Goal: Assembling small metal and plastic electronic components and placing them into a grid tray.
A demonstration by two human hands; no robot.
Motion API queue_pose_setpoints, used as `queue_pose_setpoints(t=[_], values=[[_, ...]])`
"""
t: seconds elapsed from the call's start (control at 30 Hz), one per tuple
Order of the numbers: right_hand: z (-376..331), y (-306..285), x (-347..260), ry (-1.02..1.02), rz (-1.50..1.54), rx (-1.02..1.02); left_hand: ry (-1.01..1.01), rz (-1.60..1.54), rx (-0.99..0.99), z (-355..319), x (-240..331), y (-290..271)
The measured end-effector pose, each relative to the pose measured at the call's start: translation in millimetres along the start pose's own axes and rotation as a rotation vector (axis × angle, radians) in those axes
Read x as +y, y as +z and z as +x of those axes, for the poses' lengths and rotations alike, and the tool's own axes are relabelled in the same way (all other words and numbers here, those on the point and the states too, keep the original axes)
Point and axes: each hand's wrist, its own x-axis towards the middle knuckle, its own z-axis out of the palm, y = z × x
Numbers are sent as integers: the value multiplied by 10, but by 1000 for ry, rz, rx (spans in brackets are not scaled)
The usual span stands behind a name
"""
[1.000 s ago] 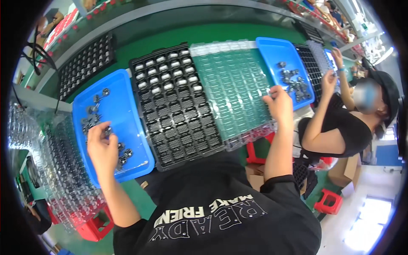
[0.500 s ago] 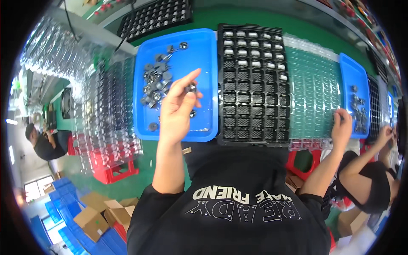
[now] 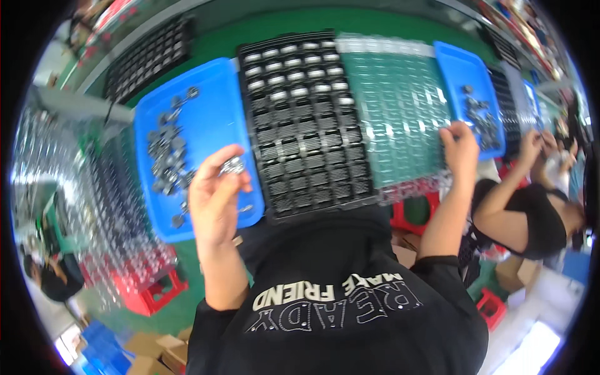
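My left hand (image 3: 214, 206) is closed in a pinch over the right front part of a blue plastic bin (image 3: 215, 94). Between its thumb and fingers is a small shiny metal part (image 3: 232, 165). Several loose grey metal parts (image 3: 167, 147) lie heaped toward the bin's left side. Just right of the bin stands a black compartment tray (image 3: 309, 147); its far rows hold white-topped pieces, and the nearer pockets show bare. My right hand (image 3: 461, 150), fingers curled, is by the right edge of a clear ribbed plastic tray (image 3: 400, 106); whatever it may hold is hidden.
A second blue bin (image 3: 459, 62) with similar parts sits at the right, near a co-worker's hands (image 3: 534, 144). Stacked clear trays (image 3: 112, 187) stand at the left, and another black tray (image 3: 150, 59) at the back left. Red stools (image 3: 150, 290) and cardboard boxes (image 3: 150, 347) are below.
The view has turned, so the table has slid left in it. My left hand, still pinching the part, is nearer the bin's right front edge. My right hand stays by the clear tray.
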Motion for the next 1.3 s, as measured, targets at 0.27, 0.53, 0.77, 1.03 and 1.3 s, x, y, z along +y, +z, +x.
queue_pose_setpoints(t=[0.27,0.53,0.77,1.03,1.3], values=[[-157,-84,-121,-30,122,66,-10,-10,-33,26,-75,-11],[-159,119,-266,-141,273,224,-4,-5,-82,53,-125,246],[-662,178,-1785,-140,1399,-178,-32,-57,-200,23,-131,457],[-948,74,-2530,-605,1053,-264,29,-96,-176,-53,-32,446],[-943,186,-2597,-756,1083,-289,129,-112,-204,-100,42,463]])
